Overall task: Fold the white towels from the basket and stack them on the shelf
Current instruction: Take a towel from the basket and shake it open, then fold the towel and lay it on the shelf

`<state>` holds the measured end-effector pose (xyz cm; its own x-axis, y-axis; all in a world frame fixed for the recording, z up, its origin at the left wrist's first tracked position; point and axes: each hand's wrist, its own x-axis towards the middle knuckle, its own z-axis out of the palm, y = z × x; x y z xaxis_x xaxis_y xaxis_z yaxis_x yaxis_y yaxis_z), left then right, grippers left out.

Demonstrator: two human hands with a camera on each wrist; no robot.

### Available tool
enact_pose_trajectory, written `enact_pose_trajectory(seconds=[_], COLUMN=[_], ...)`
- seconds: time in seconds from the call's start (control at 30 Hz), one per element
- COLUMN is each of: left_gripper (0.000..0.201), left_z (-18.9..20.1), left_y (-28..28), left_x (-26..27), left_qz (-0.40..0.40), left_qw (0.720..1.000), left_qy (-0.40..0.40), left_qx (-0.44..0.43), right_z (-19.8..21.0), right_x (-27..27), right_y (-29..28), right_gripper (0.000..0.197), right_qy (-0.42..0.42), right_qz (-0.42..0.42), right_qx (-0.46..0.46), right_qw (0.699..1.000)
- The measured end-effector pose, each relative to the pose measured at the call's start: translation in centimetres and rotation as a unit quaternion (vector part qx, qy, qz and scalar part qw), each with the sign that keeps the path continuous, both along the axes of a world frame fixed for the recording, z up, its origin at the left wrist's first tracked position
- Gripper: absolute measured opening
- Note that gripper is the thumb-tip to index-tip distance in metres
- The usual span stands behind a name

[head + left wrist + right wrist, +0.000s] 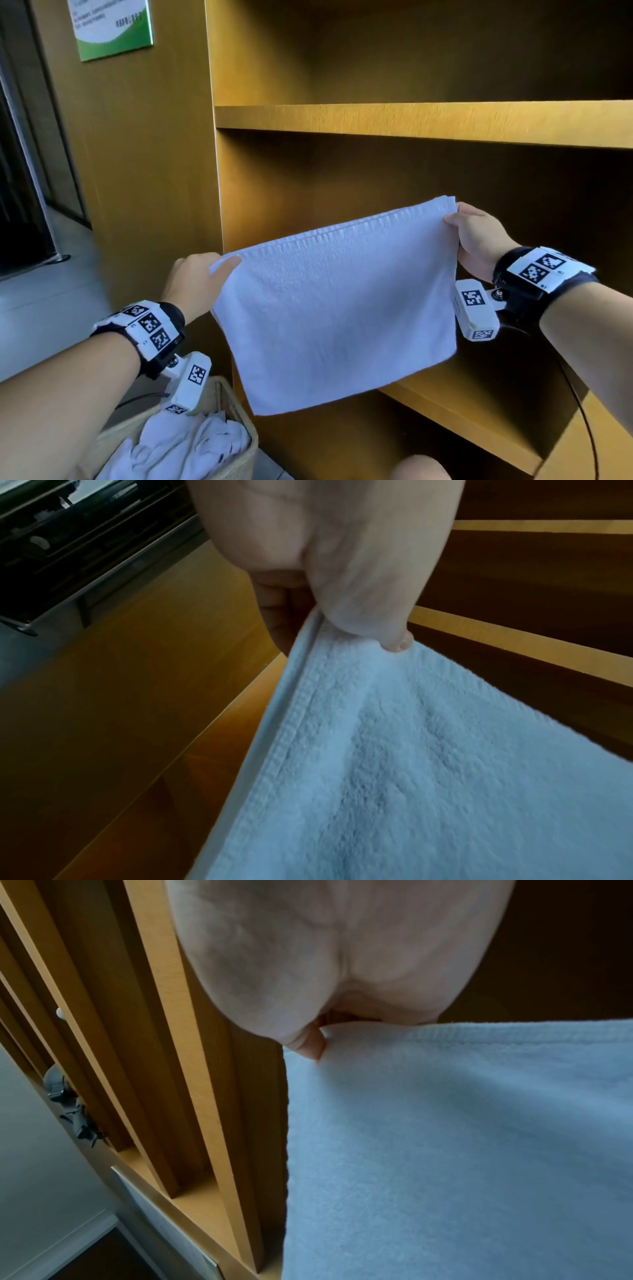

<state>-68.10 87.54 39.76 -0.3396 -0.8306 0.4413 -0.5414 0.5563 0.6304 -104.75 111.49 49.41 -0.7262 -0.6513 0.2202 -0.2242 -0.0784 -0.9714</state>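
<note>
Up on the wood panel at my top left I see a green-and-white sign [111, 27]. Grey floor [44, 301] runs beneath it, beside a dark glass door [17, 192].

The lower shelf board [479, 414] lay bare behind the hanging towel [335, 308] — open room above it up to the upper shelf board [428, 123]. The upright side panel [212, 171] closed off the left — below it, the basket [239, 421] of towels stood just beside the unit.
</note>
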Motion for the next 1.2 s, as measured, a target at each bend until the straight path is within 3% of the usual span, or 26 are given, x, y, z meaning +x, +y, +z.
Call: enact_pose_trajectory(seconds=[0.3, 0.53, 0.67, 0.8, 0.9, 1.07, 1.2], left_gripper=[0.055, 0.043, 0.025, 0.009, 0.016, 0.010, 0.012], left_z=[2.6, 4.0, 4.4, 4.5, 4.7, 4.5, 4.8], left_y=[1.0, 1.1, 0.9, 0.3, -0.5, -1.9, -2.0], left_x=[-3.9, -7.5, -9.1, -10.9, -12.2, -14.0, -15.8], left_qz=[-0.070, -0.138, -0.169, -0.170, -0.167, -0.088, -0.064], left_qw=[0.996, 0.990, 0.985, 0.985, 0.986, 0.994, 0.990], left_qy=[0.048, 0.018, -0.041, -0.038, 0.016, 0.034, 0.098], left_qx=[-0.018, -0.010, -0.002, -0.011, -0.016, -0.062, 0.072], right_z=[-0.2, -0.5, -0.7, -1.0, -1.2, -1.7, -2.2], right_x=[-2.4, -5.7, -7.8, -9.5, -9.8, -10.3, -10.2], right_y=[3.8, 5.8, 6.2, 6.3, 6.5, 6.9, 7.2], right_gripper=[0.032, 0.036, 0.036, 0.037, 0.037, 0.033, 0.046], right_qy=[0.005, 0.008, 0.010, 0.005, -0.008, 0.007, 0.029], right_qz=[-0.074, -0.130, -0.168, -0.194, -0.204, -0.211, -0.221], right_qx=[-0.003, -0.003, -0.012, -0.016, -0.026, -0.022, -0.007], right_qw=[0.997, 0.991, 0.986, 0.981, 0.978, 0.977, 0.975])
